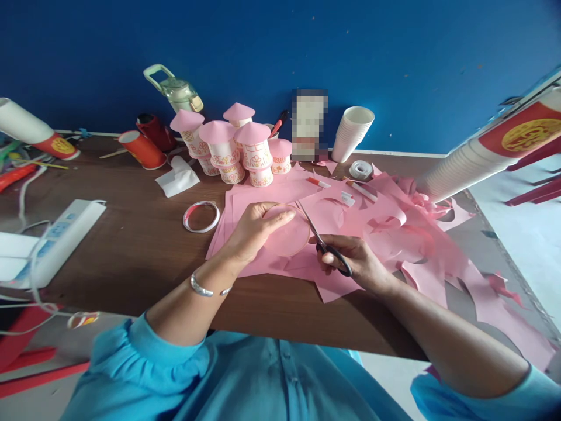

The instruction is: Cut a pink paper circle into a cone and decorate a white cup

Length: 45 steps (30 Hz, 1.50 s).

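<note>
Several sheets of pink paper (263,199) and curled offcuts (438,251) cover the brown table (131,245), where seven or so cone-roofed paper cup houses (239,149) already stand finished against the blue wall, suggesting the job is well along; a stack of plain cups (350,134) remains unused. At the table's near edge, the left hand (252,231) pinches a pink paper disc (287,234), nearly round and smooth-edged, while the right hand (350,263) grips black-handled scissors (324,240), blades parted at the disc's rim.
</note>
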Each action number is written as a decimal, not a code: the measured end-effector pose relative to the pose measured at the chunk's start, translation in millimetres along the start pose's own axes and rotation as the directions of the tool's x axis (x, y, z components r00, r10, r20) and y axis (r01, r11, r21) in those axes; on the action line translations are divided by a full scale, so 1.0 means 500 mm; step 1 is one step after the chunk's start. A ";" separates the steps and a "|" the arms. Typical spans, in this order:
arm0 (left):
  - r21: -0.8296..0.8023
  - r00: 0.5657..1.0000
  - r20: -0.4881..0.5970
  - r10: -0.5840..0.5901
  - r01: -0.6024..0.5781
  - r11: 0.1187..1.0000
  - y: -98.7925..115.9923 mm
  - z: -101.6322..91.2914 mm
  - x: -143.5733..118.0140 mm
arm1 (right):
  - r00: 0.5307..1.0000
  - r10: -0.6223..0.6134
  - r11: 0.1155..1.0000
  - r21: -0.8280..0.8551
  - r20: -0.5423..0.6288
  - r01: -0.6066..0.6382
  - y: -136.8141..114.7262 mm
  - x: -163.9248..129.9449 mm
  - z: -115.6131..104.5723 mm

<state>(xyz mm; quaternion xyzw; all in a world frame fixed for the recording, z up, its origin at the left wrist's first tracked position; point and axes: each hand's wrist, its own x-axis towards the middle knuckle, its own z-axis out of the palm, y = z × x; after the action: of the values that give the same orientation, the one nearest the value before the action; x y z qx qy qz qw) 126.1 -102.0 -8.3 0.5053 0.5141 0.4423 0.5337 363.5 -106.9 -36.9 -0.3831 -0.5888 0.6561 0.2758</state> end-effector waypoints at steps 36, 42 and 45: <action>-0.160 0.990 0.138 -0.016 0.038 0.986 -0.029 0.015 -0.005 | 0.886 -0.017 0.928 0.323 -0.463 0.187 0.003 0.026 0.011; -0.198 0.990 0.137 -0.015 0.042 0.979 -0.035 0.019 -0.004 | 0.886 -0.022 0.935 0.304 -0.463 0.182 -0.001 0.025 0.013; -0.204 0.990 0.137 -0.026 0.054 0.978 -0.039 0.020 -0.003 | 0.891 -0.026 0.938 0.298 -0.454 0.179 0.000 0.025 0.012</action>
<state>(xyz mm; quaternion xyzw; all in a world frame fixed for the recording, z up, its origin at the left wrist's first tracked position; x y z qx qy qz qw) 135.0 -106.3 -27.7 0.4652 0.4384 0.4477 0.6253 351.6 -100.3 -39.0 -0.4385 -0.4112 0.6254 0.4975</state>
